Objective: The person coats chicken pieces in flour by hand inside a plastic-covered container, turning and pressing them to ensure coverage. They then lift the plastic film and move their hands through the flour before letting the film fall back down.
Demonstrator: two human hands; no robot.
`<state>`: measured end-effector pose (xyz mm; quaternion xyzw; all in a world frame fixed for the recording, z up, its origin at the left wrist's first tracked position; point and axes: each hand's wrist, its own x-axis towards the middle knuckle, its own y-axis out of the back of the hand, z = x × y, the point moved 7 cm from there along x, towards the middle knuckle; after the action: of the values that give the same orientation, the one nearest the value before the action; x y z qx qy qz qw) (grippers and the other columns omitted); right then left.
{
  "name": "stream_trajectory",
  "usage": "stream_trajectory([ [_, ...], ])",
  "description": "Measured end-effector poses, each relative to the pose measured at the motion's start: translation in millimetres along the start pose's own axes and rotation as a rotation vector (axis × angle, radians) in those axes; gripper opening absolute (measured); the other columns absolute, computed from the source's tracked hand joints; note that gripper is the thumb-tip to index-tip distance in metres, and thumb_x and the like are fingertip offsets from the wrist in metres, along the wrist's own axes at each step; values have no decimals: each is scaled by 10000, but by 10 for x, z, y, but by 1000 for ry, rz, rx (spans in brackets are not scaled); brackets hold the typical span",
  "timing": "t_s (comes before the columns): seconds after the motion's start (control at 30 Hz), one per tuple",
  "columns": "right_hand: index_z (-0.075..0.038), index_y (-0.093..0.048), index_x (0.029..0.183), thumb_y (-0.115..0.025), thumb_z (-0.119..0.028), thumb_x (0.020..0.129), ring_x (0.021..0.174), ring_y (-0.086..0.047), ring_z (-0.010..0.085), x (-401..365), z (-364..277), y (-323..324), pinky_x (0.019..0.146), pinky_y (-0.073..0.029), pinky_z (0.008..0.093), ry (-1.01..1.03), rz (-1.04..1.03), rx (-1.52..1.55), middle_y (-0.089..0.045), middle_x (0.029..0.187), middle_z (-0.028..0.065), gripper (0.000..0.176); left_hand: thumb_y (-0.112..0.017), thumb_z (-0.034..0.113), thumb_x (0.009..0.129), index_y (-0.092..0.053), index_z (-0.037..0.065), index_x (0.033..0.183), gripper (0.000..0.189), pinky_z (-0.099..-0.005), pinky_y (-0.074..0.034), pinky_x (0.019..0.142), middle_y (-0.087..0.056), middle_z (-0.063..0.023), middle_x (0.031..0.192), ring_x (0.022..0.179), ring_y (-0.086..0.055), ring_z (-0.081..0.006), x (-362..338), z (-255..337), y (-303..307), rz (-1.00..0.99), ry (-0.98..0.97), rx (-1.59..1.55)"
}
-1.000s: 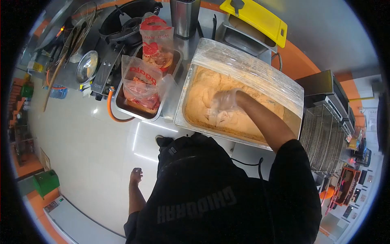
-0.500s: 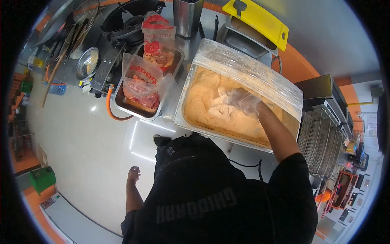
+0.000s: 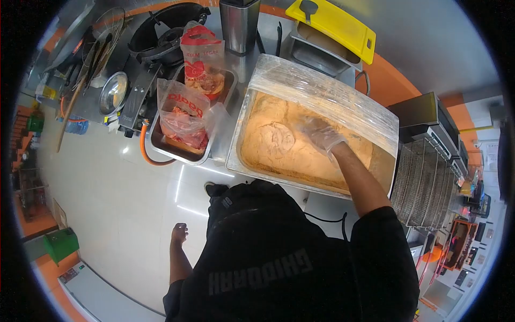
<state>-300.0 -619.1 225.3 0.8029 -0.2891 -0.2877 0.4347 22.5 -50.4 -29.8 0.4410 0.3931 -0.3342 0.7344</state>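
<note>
My right hand [image 3: 321, 133], in a clear plastic glove, is low over the orange-tan flour [image 3: 257, 110] in a large metal pan [image 3: 232, 155]. Motion smears its fingers, and I cannot tell whether they hold flour. Left of it, a flour-coated piece [image 3: 276, 140], pale and lumpy, lies half sunk in the flour. Cling wrap [image 3: 322, 86] stretches across the far part of the pan. My bare left hand [image 3: 180, 232] hangs at my side above the floor, fingers curled in with nothing showing in them.
Left of the pan, a steel tray [image 3: 188, 160] holds two plastic bags of raw meat [image 3: 185, 124]. Behind stand a dark pot [image 3: 161, 32], a steel container [image 3: 238, 27] and a yellow board [image 3: 338, 27] over a metal tub. Wire baskets [image 3: 424, 185] are at the right.
My right hand has moved off the pale piece, a little to the right. The piece now shows a rounder, flour-covered shape. My left hand stays at my side.
</note>
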Motion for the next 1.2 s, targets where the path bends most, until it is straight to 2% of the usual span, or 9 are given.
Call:
stream_trajectory([
  [0.13,-13,-535,1051,-457,-422,829,842,-556,310,-62,-318,182,804,-413,372,-24,-64,52,-577,968,204,471,-504,307,818,-478,113,1085,331,-324,-419,513,-584,-73,869,680,-547,-169,-33,-48,-34,-6,19,4],
  [0.27,-2,-546,1010,-420,-484,821,870,-567,305,-482,-1118,-138,782,-421,382,-237,-756,255,-574,992,226,533,-507,304,817,-473,112,1092,337,-334,-420,516,-584,-75,873,681,-549,-178,-19,-129,-23,-5,21,5],
  [0.57,37,-537,990,-482,-326,794,838,-575,336,145,-1145,-1286,752,-438,384,172,-606,35,-602,935,187,417,-481,316,850,-470,151,1069,275,-380,-438,605,-571,-65,940,759,-554,-195,-65,-186,-33,-18,52,56],
  [0.63,6,-543,1030,-468,-288,818,913,-561,308,14,-1138,-1368,805,-422,391,587,-762,-786,-584,981,193,370,-484,313,851,-471,150,1063,268,-368,-435,583,-573,-64,929,736,-554,-188,-8,-216,-64,-27,45,37],
  [0.77,-27,-558,1037,-491,-259,821,962,-541,278,4,-1230,-789,806,-421,397,489,-744,15,-563,1030,193,324,-504,327,833,-468,106,1101,350,-369,-443,567,-590,-91,937,754,-571,-205,19,-247,-97,-29,36,17],
  [0.83,-62,-557,1079,-520,-246,815,998,-518,242,-7,-1089,-374,831,-415,384,-90,-679,343,-538,1087,188,324,-501,317,832,-467,108,1100,342,-368,-443,570,-588,-87,926,752,-568,-201,16,-254,-61,-19,16,17],
  [0.9,-79,-609,981,-530,-168,799,762,-576,245,158,-914,-149,706,-463,361,-157,-506,335,-616,881,133,217,-496,317,829,-467,108,1099,342,-365,-441,565,-584,-84,909,741,-563,-194,-15,-283,-26,-16,17,15],
  [1.1,-11,-561,1028,-531,-106,774,907,-573,327,403,-856,-317,817,-446,372,370,-333,-138,-581,973,216,273,-494,313,827,-476,109,1094,337,-324,-428,519,-585,-72,891,716,-561,-178,-47,-278,-3,-29,76,62],
  [1.2,-7,-570,1004,-525,-96,761,889,-564,356,433,-662,-331,802,-450,389,236,-401,-276,-578,942,224,262,-493,304,821,-481,110,1084,326,-315,-422,504,-586,-70,883,709,-559,-175,-1,-159,30,-6,38,36],
])
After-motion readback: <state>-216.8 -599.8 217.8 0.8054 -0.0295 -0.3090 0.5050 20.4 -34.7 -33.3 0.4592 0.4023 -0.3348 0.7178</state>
